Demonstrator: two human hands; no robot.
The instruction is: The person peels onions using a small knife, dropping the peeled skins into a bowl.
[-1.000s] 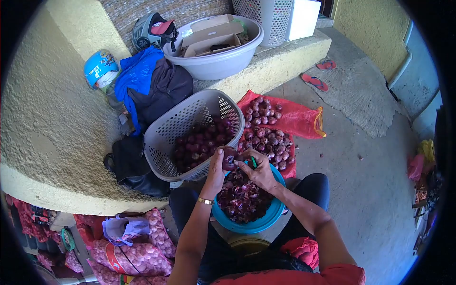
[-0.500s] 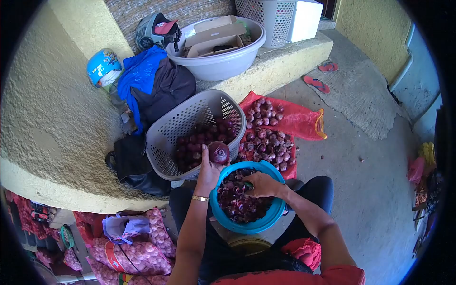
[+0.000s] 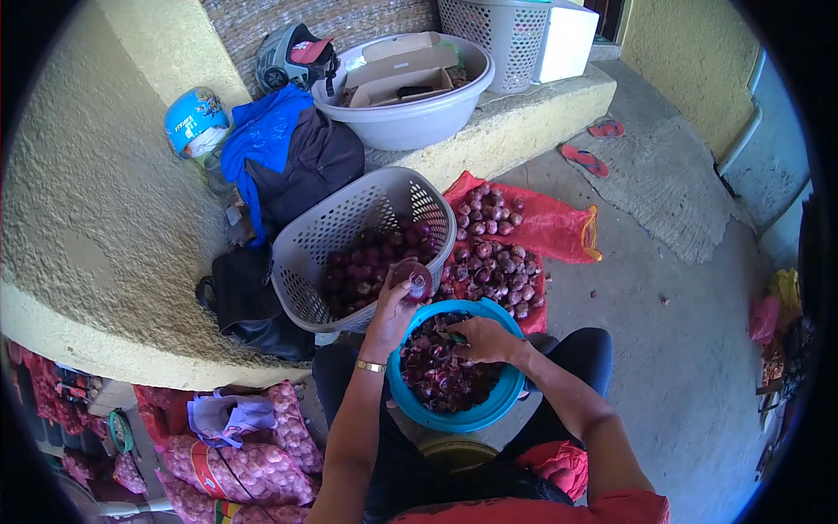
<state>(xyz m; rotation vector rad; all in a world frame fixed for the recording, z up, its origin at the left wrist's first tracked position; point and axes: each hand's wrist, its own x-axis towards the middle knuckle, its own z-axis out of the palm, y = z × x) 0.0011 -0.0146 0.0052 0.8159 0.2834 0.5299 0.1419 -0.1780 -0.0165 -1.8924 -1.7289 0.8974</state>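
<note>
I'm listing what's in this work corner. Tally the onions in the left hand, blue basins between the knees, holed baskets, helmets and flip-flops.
Onions in left hand: 1
Blue basins: 1
Holed baskets: 2
Helmets: 2
Flip-flops: 2
Total: 8

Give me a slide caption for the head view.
Left hand holds a round purple onion by a grey perforated plastic basket; right hand over a round turquoise plastic basin of purple peelings.
</note>
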